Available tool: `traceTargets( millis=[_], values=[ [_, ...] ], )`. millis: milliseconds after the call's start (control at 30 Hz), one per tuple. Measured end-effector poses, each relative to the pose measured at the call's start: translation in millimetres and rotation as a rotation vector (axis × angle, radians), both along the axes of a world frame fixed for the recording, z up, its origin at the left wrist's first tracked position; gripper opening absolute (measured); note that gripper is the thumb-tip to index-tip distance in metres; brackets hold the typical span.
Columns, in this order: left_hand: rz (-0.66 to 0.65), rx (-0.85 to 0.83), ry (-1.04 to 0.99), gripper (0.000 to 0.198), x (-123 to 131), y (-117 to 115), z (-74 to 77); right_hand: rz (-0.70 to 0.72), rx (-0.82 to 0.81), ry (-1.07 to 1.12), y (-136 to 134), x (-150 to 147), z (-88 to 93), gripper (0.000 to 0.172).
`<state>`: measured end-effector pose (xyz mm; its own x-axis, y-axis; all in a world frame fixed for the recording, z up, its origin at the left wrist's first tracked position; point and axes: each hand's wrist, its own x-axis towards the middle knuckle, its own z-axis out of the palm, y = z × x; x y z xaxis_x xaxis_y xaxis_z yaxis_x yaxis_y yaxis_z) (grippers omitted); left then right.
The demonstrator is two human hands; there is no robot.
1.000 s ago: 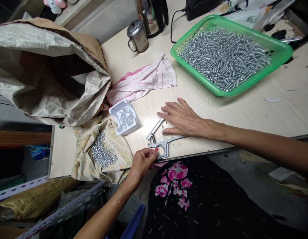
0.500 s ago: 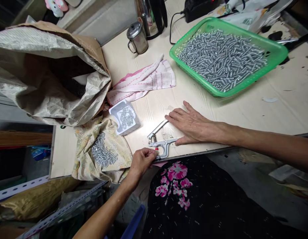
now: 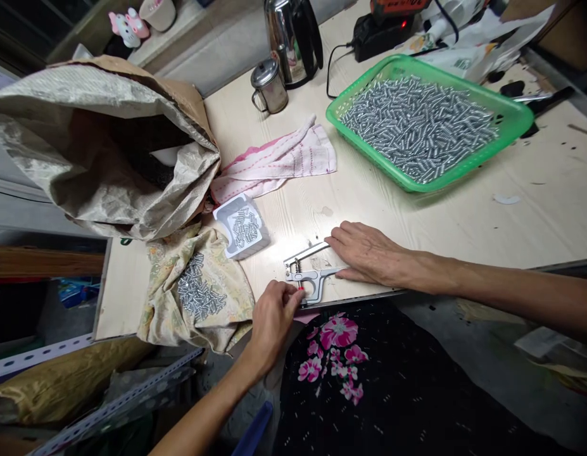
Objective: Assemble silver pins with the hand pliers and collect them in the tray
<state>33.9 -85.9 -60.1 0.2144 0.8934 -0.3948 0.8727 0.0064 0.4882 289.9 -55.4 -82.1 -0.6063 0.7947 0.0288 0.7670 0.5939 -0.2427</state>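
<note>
A grey metal hand press (image 3: 313,277) with a spring and a red part lies at the table's front edge. My right hand (image 3: 364,252) is wrapped round the ends of its two handles. At the press's jaw, my left hand (image 3: 274,315) has thumb and index finger pinched together by the red part; whatever sits between them is too small to make out. Left of the press stands a small white box (image 3: 243,227) with short metal pieces in it. More metal pieces (image 3: 198,288) lie on a patterned cloth (image 3: 239,278).
A green basket (image 3: 411,183) full of metal pieces stands at the back right. A pink and white towel (image 3: 293,155), a metal cup (image 3: 270,88) and a kettle (image 3: 290,41) are behind. An open sack (image 3: 107,209) is at the left.
My right hand's fingers have closed further on the handles, and the upper handle has come down towards the lower one. My left hand stays at the jaw. The view has shifted slightly.
</note>
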Motion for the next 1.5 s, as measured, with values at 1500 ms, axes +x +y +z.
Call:
traceTargets(
  millis=[1500],
  values=[
    [-0.146,0.553,0.047,0.029,-78.5,204.9,80.2,0.129,0.723,0.091,143.3,-90.9,44.2,0.028]
  ],
)
